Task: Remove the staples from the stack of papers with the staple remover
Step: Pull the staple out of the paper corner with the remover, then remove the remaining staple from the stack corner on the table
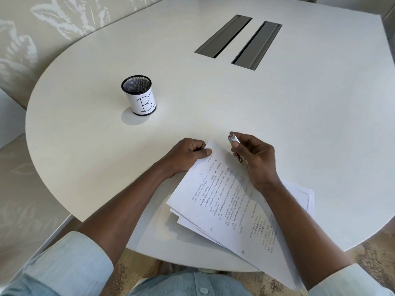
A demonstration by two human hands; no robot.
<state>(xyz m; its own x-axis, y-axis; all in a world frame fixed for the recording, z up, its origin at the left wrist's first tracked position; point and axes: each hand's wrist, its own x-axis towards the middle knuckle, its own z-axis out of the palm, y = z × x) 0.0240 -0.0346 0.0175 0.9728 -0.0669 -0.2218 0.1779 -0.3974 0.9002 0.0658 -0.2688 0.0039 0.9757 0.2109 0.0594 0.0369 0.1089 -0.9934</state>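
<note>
Pinching the far corner of the stack of papers (226,201), the left hand (188,154) has its thumb pressed on top of the top sheet and its fingers curled underneath. The stack sits at the near edge of the white table (213,103), angled away from the person, with the lower sheets fanned out and the near end hanging over the table edge. Just beside that corner, the right hand (254,157) grips the staple remover (234,139), fingers wrapped tightly round it, and only its silvery tip pokes out above the forefinger, just off the paper's corner. Whether the tool touches the paper, I cannot tell. Off to the left, well apart, a black mesh pen cup (140,95) stands upright, wrapped in a paper label marked with a letter B.
</note>
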